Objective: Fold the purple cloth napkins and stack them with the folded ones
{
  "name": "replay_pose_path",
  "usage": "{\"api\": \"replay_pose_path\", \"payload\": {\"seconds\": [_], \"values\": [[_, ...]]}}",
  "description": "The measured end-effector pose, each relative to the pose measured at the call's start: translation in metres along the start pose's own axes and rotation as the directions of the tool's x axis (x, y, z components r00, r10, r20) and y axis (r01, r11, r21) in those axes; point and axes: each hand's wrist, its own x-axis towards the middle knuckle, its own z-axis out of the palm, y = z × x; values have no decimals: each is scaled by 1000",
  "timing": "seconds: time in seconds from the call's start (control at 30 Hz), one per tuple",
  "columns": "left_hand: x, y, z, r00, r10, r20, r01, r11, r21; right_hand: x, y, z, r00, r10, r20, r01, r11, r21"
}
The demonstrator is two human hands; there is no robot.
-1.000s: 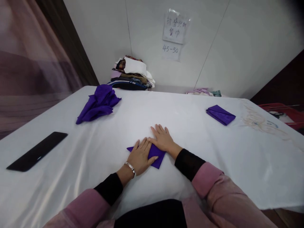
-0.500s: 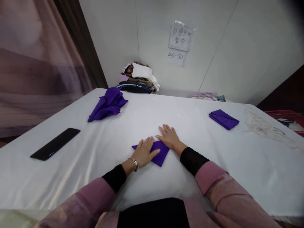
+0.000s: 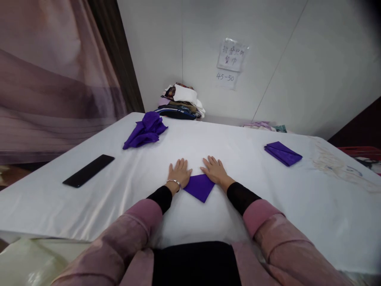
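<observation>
A folded purple cloth napkin (image 3: 199, 187) lies flat on the white tablecloth (image 3: 190, 222) in front of me, one pointed corner toward my body. My left hand (image 3: 179, 174) rests flat at its left side, fingers spread and palm down, covering that corner. At the right edge lies my right hand (image 3: 215, 171), also palm down with the fingers stretched out and the thumb toward the napkin. Neither hand grips anything. Parts of the napkin under the palms are hidden.
A crumpled purple cloth (image 3: 146, 130) lies back left, near a dark flat phone-like slab (image 3: 88, 171). Another folded purple napkin (image 3: 282, 153) sits at the right. Behind the table are a pile of folded clothes (image 3: 181, 101) and a wall with a handwritten sign (image 3: 232, 55).
My left hand has slid away from the napkin's middle to its left side and farther forward, uncovering more of the cloth. The right hand stays at the right edge. The view has shifted slightly.
</observation>
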Motion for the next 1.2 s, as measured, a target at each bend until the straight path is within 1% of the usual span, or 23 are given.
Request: {"api": "replay_pose_path", "payload": {"seconds": [0.07,0.13,0.33,0.4,0.47,0.53,0.57,0.6,0.67,0.77,0.83,0.9,0.93,1.07,1.2], "values": [[-3,-11,-2,1000,-21,10,21,1000,12,0,0,0,1000,2,8,-2,1000,2],[-5,-17,-2,1000,-29,12,29,999,15,1,0,0,1000,2,11,-2,1000,3],[-4,-17,-2,999,-22,40,21,999,37,-1,-2,0,1000,4,20,-4,1000,3],[-3,-16,-2,998,-27,56,25,999,42,-1,-2,-5,999,7,52,-7,1000,6],[-3,-16,-3,997,-30,65,28,999,43,1,-3,-13,992,20,123,-22,1000,17],[-3,-15,-3,997,-31,68,28,999,42,7,-9,-24,980,65,186,-72,997,31],[-4,-15,-4,997,-29,67,27,999,40,10,-15,-28,978,87,192,-95,995,35],[-4,-15,-4,998,-27,65,25,999,39,13,-23,-31,980,96,176,-104,994,39],[-5,-14,-5,998,-18,52,16,999,39,17,-45,-30,993,68,97,-73,996,53],[-7,-14,-7,999,-3,50,1,999,54,19,-77,-16,1000,-17,-21,19,997,81],[-7,-14,-8,998,-2,58,-2,998,64,17,-87,-4,995,-37,-96,45,996,82],[-7,-15,-7,999,-2,49,-1,998,62,15,-84,4,988,-49,-146,59,996,65],[-7,-15,-7,999,0,37,-2,998,57,14,-78,5,988,-44,-150,53,997,58],[-5,-18,-3,1000,7,9,-8,999,52,11,-38,3,997,26,-67,-22,998,54],[-5,-19,-1,1000,11,9,-12,998,57,7,-6,-1,997,58,-42,-56,997,47]]}}
